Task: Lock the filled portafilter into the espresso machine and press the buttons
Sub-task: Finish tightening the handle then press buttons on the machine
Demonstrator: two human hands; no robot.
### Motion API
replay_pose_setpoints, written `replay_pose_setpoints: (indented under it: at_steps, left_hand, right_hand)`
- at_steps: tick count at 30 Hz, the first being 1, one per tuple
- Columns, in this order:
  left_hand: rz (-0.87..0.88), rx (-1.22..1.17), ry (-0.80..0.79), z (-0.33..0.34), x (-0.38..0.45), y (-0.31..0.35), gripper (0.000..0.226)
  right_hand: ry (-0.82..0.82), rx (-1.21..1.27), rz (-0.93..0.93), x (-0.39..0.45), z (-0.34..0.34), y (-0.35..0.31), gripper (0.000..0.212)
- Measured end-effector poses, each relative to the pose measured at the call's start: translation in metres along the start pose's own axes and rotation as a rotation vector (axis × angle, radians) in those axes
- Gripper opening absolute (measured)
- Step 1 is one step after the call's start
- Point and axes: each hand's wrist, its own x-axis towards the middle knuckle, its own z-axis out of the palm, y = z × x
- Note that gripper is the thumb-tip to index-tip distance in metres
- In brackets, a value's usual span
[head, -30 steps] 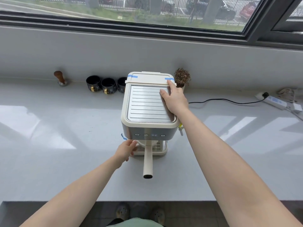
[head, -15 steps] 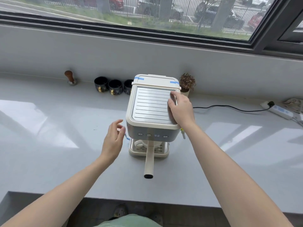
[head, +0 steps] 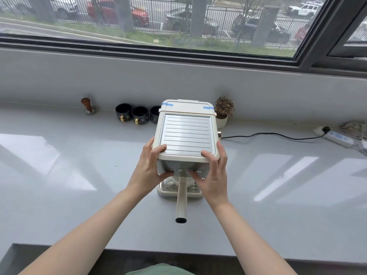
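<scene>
A cream espresso machine (head: pixel 185 133) with a ribbed metal top stands on the grey counter. The portafilter sits under its front, and its cream handle (head: pixel 181 203) sticks straight out toward me. My left hand (head: pixel 149 167) clasps the machine's front left corner, thumb on the leftmost button (head: pixel 170 170). My right hand (head: pixel 213 171) clasps the front right corner, thumb on the third button (head: pixel 190 171). Two more round buttons (head: pixel 180 170) show between and beside the thumbs.
Three black cups (head: pixel 139 116) and a wooden-handled tamper (head: pixel 87 105) stand against the back wall to the left. A small potted plant (head: pixel 223 113) is right of the machine. A black cord (head: pixel 274 134) runs to a white power strip (head: pixel 335 136). The counter's front edge (head: pixel 178 251) is near me.
My left hand came up from beside the portafilter to the front left corner. My right hand slid off the top plate to the front right corner. Both thumbs now touch buttons.
</scene>
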Motion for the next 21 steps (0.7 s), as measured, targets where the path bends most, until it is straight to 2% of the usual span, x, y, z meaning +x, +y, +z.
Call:
replay_pose_setpoints:
  at_steps: [21]
  left_hand:
    - [-0.017, 0.040, 0.016, 0.0010, -0.0010, 0.0004, 0.089]
  right_hand:
    - [0.044, -0.017, -0.026, -0.0019, 0.0043, 0.0011, 0.063]
